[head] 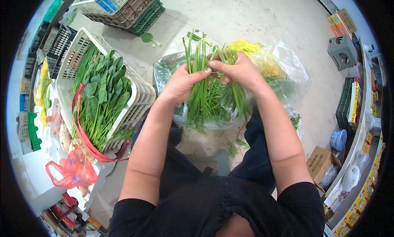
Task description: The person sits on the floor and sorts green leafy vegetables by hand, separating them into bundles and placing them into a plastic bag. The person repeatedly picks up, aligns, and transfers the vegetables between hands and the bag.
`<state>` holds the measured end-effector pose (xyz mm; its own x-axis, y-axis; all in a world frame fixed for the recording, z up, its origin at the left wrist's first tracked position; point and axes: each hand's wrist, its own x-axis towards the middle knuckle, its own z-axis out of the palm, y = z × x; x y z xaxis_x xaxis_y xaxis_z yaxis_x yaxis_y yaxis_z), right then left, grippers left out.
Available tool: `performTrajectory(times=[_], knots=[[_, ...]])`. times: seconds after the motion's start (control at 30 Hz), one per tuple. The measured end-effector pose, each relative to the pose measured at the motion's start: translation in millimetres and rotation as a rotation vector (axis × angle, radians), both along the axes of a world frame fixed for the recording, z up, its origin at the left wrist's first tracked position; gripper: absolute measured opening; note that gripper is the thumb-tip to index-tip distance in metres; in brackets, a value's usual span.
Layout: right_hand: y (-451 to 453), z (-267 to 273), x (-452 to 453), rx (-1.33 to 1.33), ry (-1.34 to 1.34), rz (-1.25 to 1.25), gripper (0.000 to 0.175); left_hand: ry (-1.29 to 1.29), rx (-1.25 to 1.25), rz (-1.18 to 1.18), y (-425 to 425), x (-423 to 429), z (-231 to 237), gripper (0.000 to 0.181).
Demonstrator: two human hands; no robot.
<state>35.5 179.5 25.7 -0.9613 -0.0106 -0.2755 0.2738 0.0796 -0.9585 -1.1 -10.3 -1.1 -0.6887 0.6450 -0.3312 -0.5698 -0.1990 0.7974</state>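
My left hand (186, 80) grips a bunch of long-stemmed leafy greens (200, 97), stems up and fine leaves hanging down. A second, smaller bunch of the same-looking greens (235, 94) is in my right hand (238, 69). Both thumbs come close together between the bunches. Under them, clear plastic bags (167, 66) of greens are spread on the floor. Some of the bags' contents are hidden by the hands and bunches. Beside my right hand, yellow thin-stemmed vegetables (244, 46) poke out of a clear bag (292, 63).
At left stands a white plastic crate (143, 92) of spinach-like greens (103, 86), with a red strap (89, 144) over it. Stacked crates (132, 14) are beyond. A red plastic bag (74, 172) lies near left. A grey stool (342, 52) and cardboard box (321, 163) line the right shelving.
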Motion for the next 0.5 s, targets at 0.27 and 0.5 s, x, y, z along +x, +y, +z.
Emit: performTrajectory(times=[0.27, 0.5], knots=[[16.3, 5.6, -1.8, -0.010, -0.030, -0.142, 0.025, -0.007, -0.111, 0.091, -5.9, -9.8, -4.2, 0.027], [54.6, 10.5, -5.8, 0.145, 0.042, -0.358, 0.029, 0.697, -0.908, 0.224, -25.4, -22.3, -3.4, 0.022]])
